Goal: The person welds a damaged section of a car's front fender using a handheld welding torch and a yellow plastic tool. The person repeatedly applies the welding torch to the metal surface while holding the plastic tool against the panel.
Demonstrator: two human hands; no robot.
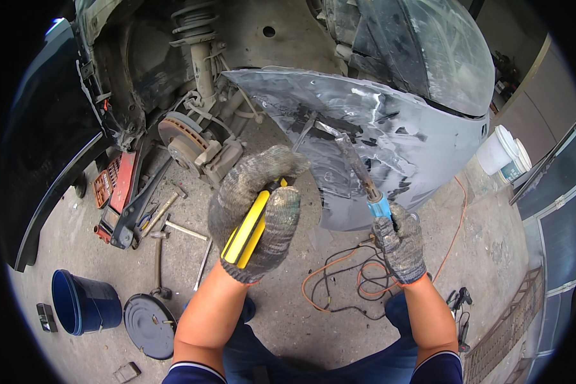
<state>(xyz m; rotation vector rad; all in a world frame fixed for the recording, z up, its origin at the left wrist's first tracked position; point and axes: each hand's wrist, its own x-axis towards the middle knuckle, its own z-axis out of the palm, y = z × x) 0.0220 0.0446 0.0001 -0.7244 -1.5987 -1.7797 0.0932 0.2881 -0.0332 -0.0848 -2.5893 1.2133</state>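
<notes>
Grey knitted work gloves cover both of my hands. My left hand (259,214) is closed around pliers with yellow-and-black handles (246,233); a slim metal tip (305,130) shows past the glove, partly hidden by it. In my right hand (400,243) is a soldering iron with a blue handle (379,206), its rusty shaft slanting up and left. The iron's tip is close to a dark, scraped patch on the grey bumper panel (371,153); whether it touches cannot be made out. The panel shows sanded and patchy paint.
Behind the panel are a headlight (451,57), a brake disc (184,134) and a coil spring (195,19). A red floor jack (125,179) and hammers (184,229) lie at left. A blue bucket (86,301) stands lower left, white buckets (498,150) right. Cables (352,281) coil between my arms.
</notes>
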